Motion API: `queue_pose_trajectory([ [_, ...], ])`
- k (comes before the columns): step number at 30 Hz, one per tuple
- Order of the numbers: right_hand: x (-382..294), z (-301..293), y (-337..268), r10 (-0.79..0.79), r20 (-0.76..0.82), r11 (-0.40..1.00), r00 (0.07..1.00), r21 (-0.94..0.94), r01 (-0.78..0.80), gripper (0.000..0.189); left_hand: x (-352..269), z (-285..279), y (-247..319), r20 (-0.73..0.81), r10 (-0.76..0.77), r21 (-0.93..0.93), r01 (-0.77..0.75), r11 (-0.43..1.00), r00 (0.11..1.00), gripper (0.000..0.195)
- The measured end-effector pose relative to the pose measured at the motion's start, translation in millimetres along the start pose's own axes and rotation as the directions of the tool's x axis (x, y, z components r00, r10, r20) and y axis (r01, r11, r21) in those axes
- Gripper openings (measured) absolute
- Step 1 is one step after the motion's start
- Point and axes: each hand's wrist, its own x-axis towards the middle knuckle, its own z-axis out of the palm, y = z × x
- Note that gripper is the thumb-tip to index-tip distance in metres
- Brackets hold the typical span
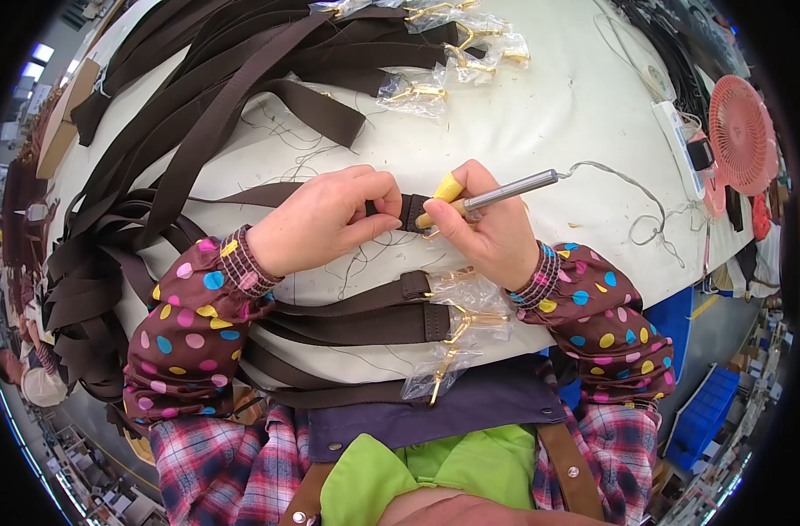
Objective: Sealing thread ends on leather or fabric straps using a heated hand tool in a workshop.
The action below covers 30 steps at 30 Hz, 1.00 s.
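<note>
My left hand [337, 220] pinches a dark brown webbing strap [252, 194] near its stitched end. In my right hand [482, 227] is a pen-like tool with a metal barrel [515, 187] and a wire at its rear; its tip lies by the stitched end, hidden by the fingers. A yellow wrap [448, 188] covers one right fingertip. Part of a gold-coloured metal piece shows below that hand. Nearer me lie more straps [374, 324] whose gold-coloured metal hooks [469, 320] are wrapped in clear plastic.
Many brown straps [202, 125] with plastic-wrapped hooks [413, 94] cover the far left of the white table [538, 118]. Loose threads lie about. At the right are a power strip [679, 148] and a pink fan [742, 135]. A person [35, 378] is at far left.
</note>
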Motion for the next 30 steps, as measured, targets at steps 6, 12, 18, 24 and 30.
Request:
queue_pose_trajectory([
  [6,0,1,3,-0.005,-0.003,1.000,1.000,0.009,0.005,0.022,0,0,-2,-0.003,0.016,0.001,-0.016,1.000,1.000,0.013],
  [12,1,2,2,-0.014,-0.011,0.998,1.000,0.062,0.014,0.022,-9,-14,-6,-0.210,0.183,0.450,-0.072,0.890,0.960,0.023],
  [18,21,5,4,-0.116,-0.029,0.991,0.993,0.064,0.118,0.021,-55,-24,-26,-0.163,-0.077,0.388,0.136,0.911,0.984,0.023],
  [24,22,6,1,-0.420,0.092,0.863,0.903,-0.268,0.429,0.013,-97,-6,-18,-0.354,-0.158,0.404,0.303,0.863,0.922,0.026],
  [30,22,-7,-1,-0.463,0.353,0.648,0.813,-0.491,0.582,0.028,-94,-6,-6,-0.311,-0.253,0.449,0.377,0.810,0.916,0.024],
])
